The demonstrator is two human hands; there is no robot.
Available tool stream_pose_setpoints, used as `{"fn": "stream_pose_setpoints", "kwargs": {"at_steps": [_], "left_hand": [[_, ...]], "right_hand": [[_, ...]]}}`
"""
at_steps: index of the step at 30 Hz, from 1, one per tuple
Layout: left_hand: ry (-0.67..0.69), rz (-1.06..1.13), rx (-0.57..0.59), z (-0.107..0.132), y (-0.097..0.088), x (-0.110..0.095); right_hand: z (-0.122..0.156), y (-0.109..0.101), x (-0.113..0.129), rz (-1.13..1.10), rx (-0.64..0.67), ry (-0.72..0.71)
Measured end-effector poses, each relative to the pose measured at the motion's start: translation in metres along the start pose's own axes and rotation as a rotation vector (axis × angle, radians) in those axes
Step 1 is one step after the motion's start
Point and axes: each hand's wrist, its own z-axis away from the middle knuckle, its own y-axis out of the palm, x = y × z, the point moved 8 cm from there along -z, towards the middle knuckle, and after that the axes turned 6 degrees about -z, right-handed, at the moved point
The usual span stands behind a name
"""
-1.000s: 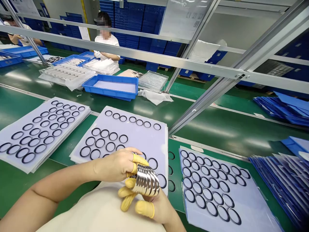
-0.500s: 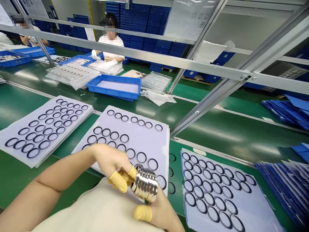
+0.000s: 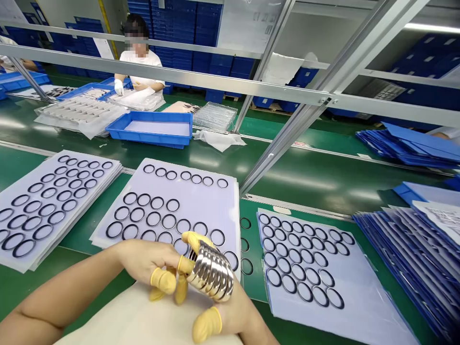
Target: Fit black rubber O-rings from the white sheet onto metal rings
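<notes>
Several shiny metal rings [image 3: 212, 271] form a stack around the fingers of my right hand [image 3: 235, 306]. Its thumb, in a yellow finger cot, stands apart below the stack, and a yellow fingertip shows beyond the rings' upper left end. My left hand [image 3: 154, 263], also in yellow finger cots, reaches the left end of the stack. Its index fingertip touches the end ring there, while the thumb is held apart; whether the fingers behind grip a ring is hidden. Just beyond both hands lies a white sheet stack [image 3: 190, 191] with rows of dark-edged rings.
Ring-covered sheets lie to the left [image 3: 81, 191] and right [image 3: 312, 254]. Loose rings [image 3: 245, 244] rest on the green table between sheets. A metal frame bar [image 3: 280, 139] slants across. Blue folders [image 3: 406, 258] are at right, a blue tray [image 3: 151, 136] behind. A co-worker [image 3: 140, 67] sits opposite.
The view has turned to the right, so the surroundings shift left. My left hand's fingers have spread slightly, and the ring stack has tilted, with a yellow fingertip now showing above its end.
</notes>
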Motion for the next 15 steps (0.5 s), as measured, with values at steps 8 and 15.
{"fn": "stream_pose_setpoints", "kwargs": {"at_steps": [8,15], "left_hand": [[0.021,0.342,-0.406,-0.014,-0.017,0.006],[-0.108,0.586,-0.536,-0.017,-0.016,0.020]], "right_hand": [[-0.001,-0.004,0.001,-0.055,-0.137,0.059],[-0.004,-0.001,0.004,0.012,-0.112,0.018]]}}
